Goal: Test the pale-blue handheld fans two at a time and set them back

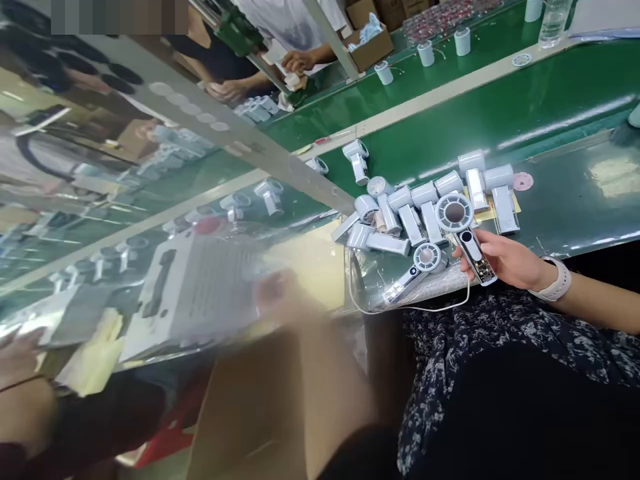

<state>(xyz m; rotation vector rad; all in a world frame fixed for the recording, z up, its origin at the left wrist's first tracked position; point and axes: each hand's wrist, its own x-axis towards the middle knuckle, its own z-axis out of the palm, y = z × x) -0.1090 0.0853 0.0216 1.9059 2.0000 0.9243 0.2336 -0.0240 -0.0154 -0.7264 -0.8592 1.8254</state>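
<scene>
My right hand [503, 259] is closed on the handle of a white handheld fan [455, 215]. Its round head points away from me, and the handle shows a circuit board. A second fan [416, 268] lies just left of it on the bench edge, with a thin white cable [415, 309] looping below. Behind both sits a pile of several white fan housings [425, 200]. A pinkish smear [273, 290] over a printed sheet [200, 287] may be my left hand, but motion blur hides its fingers.
A green conveyor belt [525, 107] runs behind the pile, with more fan parts [356, 159] on it. A cardboard box [373, 47], white cylinders [426, 53] and a water bottle [554, 20] stand beyond. Co-workers' hands [299, 61] work at the top; another hand [17, 353] is far left. A brown carton [280, 400] sits below.
</scene>
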